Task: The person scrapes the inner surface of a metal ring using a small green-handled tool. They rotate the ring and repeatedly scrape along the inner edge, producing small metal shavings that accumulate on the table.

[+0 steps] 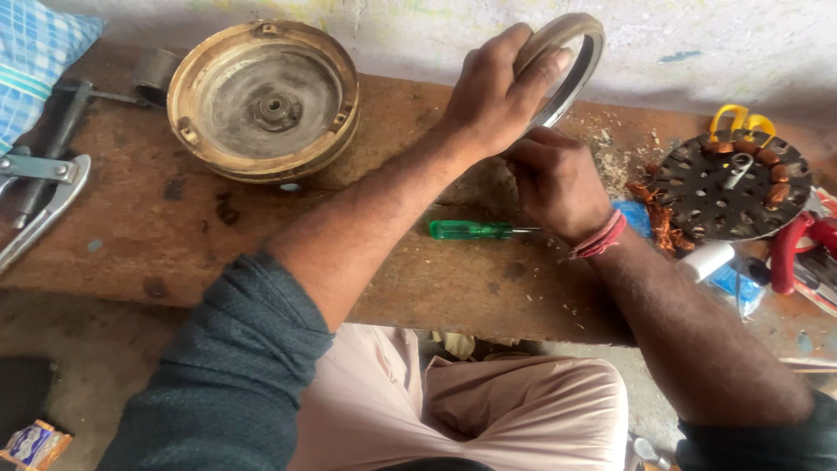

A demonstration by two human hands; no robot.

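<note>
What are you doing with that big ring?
A person sits at a worn wooden bench. The left hand holds a metal ring upright on the bench, and the right hand works at its lower edge. A green screwdriver lies beside them; a round metal housing sits further left.

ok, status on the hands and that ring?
Left hand grips metal ring, held upright on edge over the bench. Right hand closed just below it, contents hidden. Green screwdriver lies beside the right hand, untouched.
</note>
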